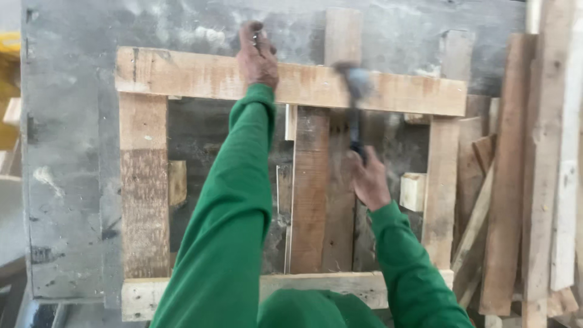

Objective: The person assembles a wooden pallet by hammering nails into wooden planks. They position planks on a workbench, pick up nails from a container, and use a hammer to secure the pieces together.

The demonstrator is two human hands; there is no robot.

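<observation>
Your left hand (257, 56) rests at the upper edge of the top rail (291, 82) of a wooden frame (144, 182), its fingers pressed together and pinching a small metallic object, probably a nail (257, 37), held upright against the rail; the object is too small to identify with certainty. Your right hand (368, 180) grips the dark handle of a hammer (356, 103), fingers wrapped closed around it. The hammer head is blurred and lies over the top rail, to the right of your left hand and apart from it.

The frame stands upright against a grey panel (67, 170). It consists of the pale top rail, a pale bottom rail (316, 284), a left upright with a darker, rough lower half, a reddish-brown centre upright (311, 194) and a lighter right upright (439, 188). The hammer handle crosses in front of the gap between the centre and right uprights. A small pale wooden block (413, 191) sits inside the frame just to the right of your right hand.

Both forearms wear green sleeves (231, 200). To the right of the frame, several loose planks (516, 176) lean upright and at angles against one another.
</observation>
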